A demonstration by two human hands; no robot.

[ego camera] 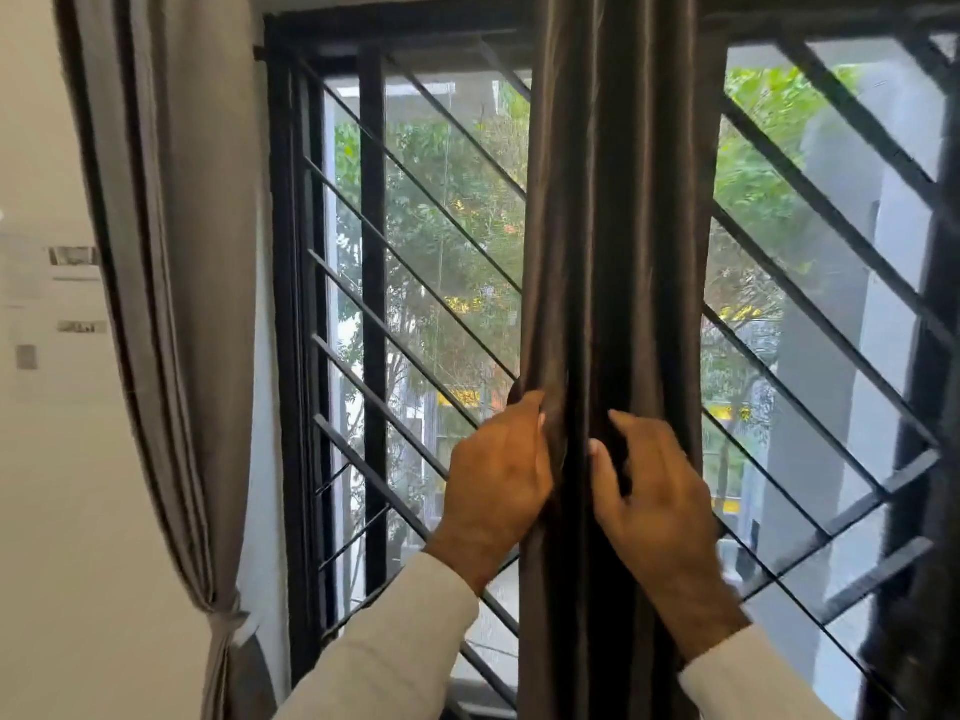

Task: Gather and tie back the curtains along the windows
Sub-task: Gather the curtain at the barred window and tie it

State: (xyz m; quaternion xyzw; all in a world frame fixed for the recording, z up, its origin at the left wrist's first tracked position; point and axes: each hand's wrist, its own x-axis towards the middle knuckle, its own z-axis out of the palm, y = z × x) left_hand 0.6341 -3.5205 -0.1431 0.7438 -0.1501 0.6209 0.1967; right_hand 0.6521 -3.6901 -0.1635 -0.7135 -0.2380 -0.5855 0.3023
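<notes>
A dark brown curtain [613, 226] hangs bunched in a narrow column in front of the middle of the window. My left hand [493, 480] grips its left folds at about waist height, fingers curled into the cloth. My right hand [660, 491] pinches the folds just to the right, thumb and fingers around a pleat. A grey curtain [171, 252] hangs at the left, drawn in low down by a grey tie-back [228, 610].
Behind the curtains is a window with a black frame and slanted black bars [374, 324]; trees and buildings show outside. A white wall [47, 459] with small fittings fills the left edge.
</notes>
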